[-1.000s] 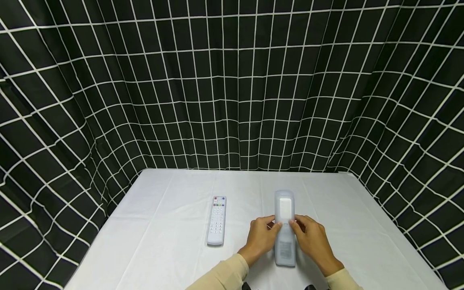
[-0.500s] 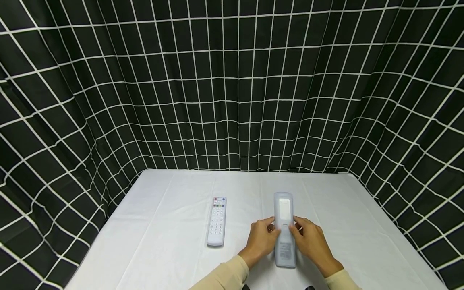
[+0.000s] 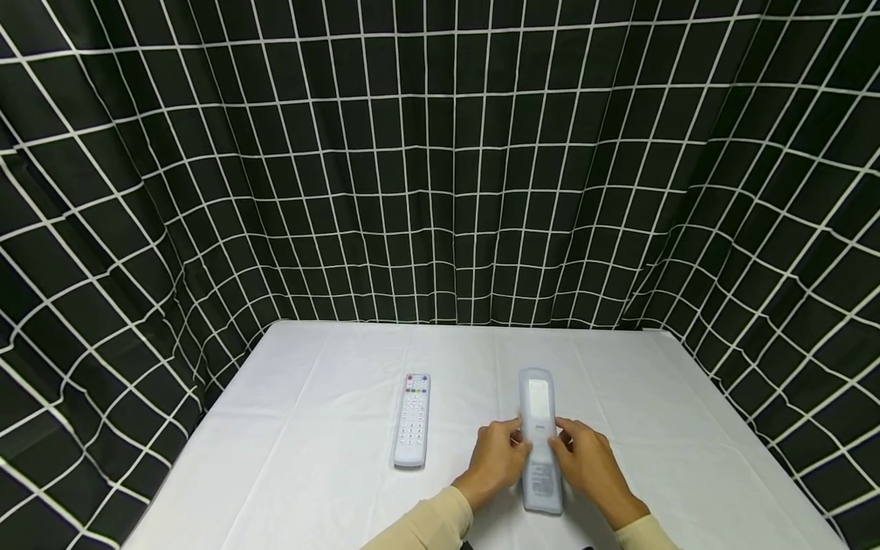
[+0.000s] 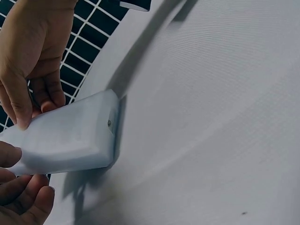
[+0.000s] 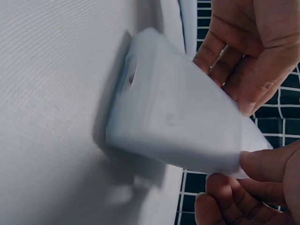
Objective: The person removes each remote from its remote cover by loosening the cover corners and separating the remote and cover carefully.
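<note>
A pale remote control (image 3: pixel 540 451) stands lengthwise between my two hands. Its plain back, with a bright rectangle and a block of small print, faces up, and its button side is hidden. On its left edge my left hand (image 3: pixel 496 452) grips it between thumb and fingers. The right hand (image 3: pixel 588 460) pinches the opposite edge the same way. In the left wrist view the rounded near end of the remote control (image 4: pixel 79 133) has a small hole and sits close over the cloth. The right wrist view shows that end of the remote control (image 5: pixel 159 108) too, with its shadow beside it.
A second pale remote control (image 3: pixel 412 420), buttons up, lies left of my hands. White cloth (image 3: pixel 309 443) covers the table. Black curtains (image 3: pixel 440 191) with a white grid enclose the back and both sides.
Both hands have drawn the held remote control slightly toward me, and its far end has shifted a little left. The second remote control stays where it was.
</note>
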`<state>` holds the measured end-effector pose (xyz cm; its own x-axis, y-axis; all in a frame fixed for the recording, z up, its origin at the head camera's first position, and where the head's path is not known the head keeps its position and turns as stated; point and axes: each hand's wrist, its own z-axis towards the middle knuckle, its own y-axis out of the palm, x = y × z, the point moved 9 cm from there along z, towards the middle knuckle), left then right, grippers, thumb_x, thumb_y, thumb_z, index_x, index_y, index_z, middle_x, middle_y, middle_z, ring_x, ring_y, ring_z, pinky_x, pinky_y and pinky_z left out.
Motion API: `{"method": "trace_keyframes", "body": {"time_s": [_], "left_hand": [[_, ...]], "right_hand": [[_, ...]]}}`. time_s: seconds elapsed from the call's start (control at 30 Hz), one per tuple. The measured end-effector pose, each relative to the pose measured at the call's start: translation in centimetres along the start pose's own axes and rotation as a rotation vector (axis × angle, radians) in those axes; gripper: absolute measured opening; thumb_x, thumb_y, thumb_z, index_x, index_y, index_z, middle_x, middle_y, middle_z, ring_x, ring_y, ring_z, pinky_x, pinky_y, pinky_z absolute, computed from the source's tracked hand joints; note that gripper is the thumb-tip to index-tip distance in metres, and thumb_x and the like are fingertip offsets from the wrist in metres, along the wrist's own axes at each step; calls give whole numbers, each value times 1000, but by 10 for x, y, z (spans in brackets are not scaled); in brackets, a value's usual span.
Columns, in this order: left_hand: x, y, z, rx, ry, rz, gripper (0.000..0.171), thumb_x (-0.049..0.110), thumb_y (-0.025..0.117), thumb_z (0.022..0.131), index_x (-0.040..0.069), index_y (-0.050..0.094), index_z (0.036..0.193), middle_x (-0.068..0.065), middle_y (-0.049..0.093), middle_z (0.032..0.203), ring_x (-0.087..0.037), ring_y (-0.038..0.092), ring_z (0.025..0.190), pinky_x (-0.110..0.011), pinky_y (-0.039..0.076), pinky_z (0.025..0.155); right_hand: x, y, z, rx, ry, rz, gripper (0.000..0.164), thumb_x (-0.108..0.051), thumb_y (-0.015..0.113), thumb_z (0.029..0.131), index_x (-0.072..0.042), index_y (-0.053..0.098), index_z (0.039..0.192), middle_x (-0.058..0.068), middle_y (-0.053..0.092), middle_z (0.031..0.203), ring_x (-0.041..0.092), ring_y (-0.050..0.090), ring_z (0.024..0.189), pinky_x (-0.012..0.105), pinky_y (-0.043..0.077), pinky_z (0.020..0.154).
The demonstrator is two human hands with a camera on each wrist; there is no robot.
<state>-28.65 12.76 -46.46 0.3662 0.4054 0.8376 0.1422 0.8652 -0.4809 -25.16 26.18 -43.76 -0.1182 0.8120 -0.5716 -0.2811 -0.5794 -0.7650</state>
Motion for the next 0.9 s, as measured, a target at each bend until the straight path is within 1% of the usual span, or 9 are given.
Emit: {"method": "trace_keyframes", "body": {"time_s": [0.17, 0.3, 0.47, 0.6, 0.73, 0.9], "left_hand": [[-1, 2, -2, -15, -1, 37, 38, 2, 74, 81, -5, 66, 117, 1, 68, 77, -1, 60, 67, -19, 49, 60], [-1, 2, -4, -14, 5, 46, 35, 2, 74, 80, -4, 68, 114, 2, 68, 75, -3, 59, 65, -19, 48, 59], [-6, 5, -6, -38, -16, 14, 35, 0, 73, 80, -7, 67, 114, -1, 68, 76, -4, 59, 64, -19, 49, 57], [-10, 7, -6, -47, -30, -17, 34, -1, 72, 81, -7, 66, 114, -1, 67, 76, -4, 60, 63, -18, 49, 54], [-12, 8, -6, -44, -36, -22, 34, -1, 72, 81, -6, 66, 115, 0, 66, 76, -3, 58, 62, -18, 48, 54], [-14, 11, -6, -60, -45, -24, 34, 0, 72, 82, -7, 66, 115, 1, 64, 76, -3, 57, 64, -18, 48, 56]], "right_hand": [[4, 4, -2, -26, 17, 1, 32, 0, 69, 84, 12, 63, 113, 2, 61, 75, 13, 54, 65, 31, 47, 59], [6, 7, -3, -50, 28, 7, 32, 0, 68, 85, 14, 62, 113, 2, 61, 76, 13, 54, 65, 31, 47, 57], [10, 13, -3, -88, 64, 6, 33, -1, 67, 86, 15, 60, 114, 2, 60, 76, 13, 53, 64, 30, 46, 56], [13, 15, -3, -92, 77, -1, 33, -2, 68, 85, 14, 61, 114, 1, 58, 74, 13, 51, 63, 30, 44, 56], [14, 15, -3, -88, 75, 1, 32, -2, 68, 85, 14, 62, 113, 1, 59, 73, 13, 51, 62, 30, 44, 56], [16, 16, -3, -97, 85, 5, 32, -2, 67, 85, 15, 62, 112, 2, 59, 74, 13, 51, 62, 30, 44, 55]]}}
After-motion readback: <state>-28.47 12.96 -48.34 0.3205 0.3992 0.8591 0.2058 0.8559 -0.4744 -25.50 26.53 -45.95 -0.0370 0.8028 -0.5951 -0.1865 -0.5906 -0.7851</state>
